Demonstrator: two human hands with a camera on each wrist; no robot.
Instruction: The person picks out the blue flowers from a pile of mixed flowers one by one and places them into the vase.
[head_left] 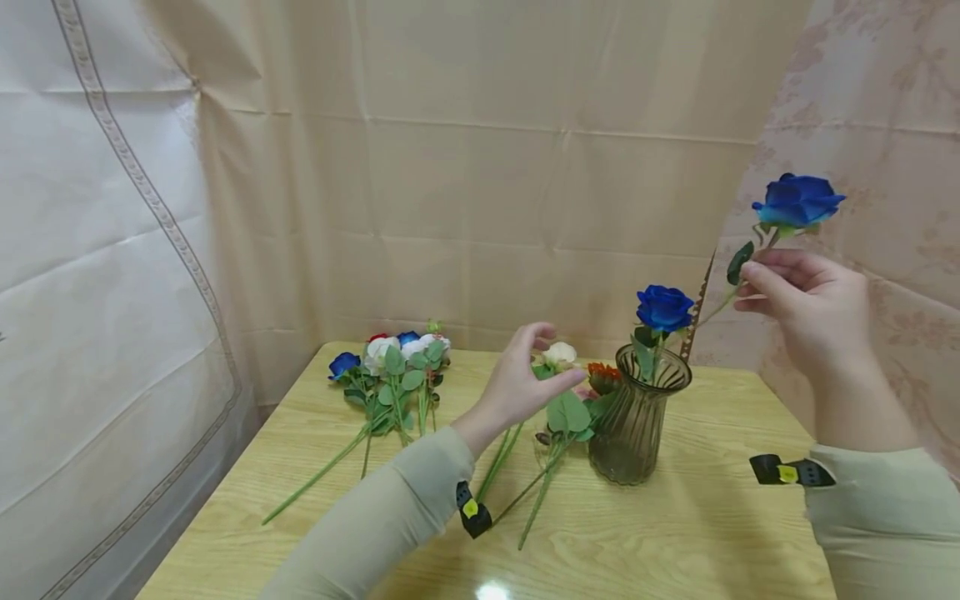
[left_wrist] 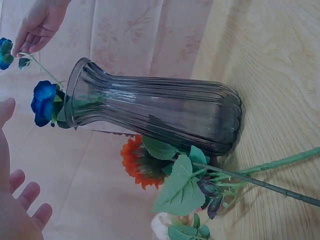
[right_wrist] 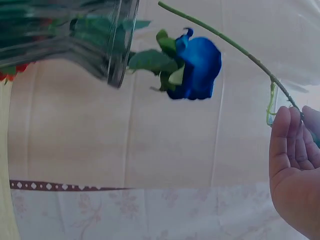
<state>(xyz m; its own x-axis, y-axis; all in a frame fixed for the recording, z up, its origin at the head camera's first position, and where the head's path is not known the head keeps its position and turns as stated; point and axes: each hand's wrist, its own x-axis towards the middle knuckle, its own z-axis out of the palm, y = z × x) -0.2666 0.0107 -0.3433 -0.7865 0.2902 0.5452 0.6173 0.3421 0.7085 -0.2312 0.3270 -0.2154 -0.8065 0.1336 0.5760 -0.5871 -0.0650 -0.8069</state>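
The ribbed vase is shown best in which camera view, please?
The left wrist view, where the ribbed vase appears large from rim to base. The head view also shows rim and base, but smaller; the right wrist view shows only its upper part.

Wood-grain table [head_left: 637, 550], ribbed vase [head_left: 628, 433] upright, two flower clusters [head_left: 394, 362] lying

The tabletop [head_left: 697, 542] is yellow, wood-grained; near its far left corner, blooms [head_left: 382, 354] are white, blue and red. The vase [head_left: 626, 442] is smoky brown, the held rose [head_left: 798, 202] blue.
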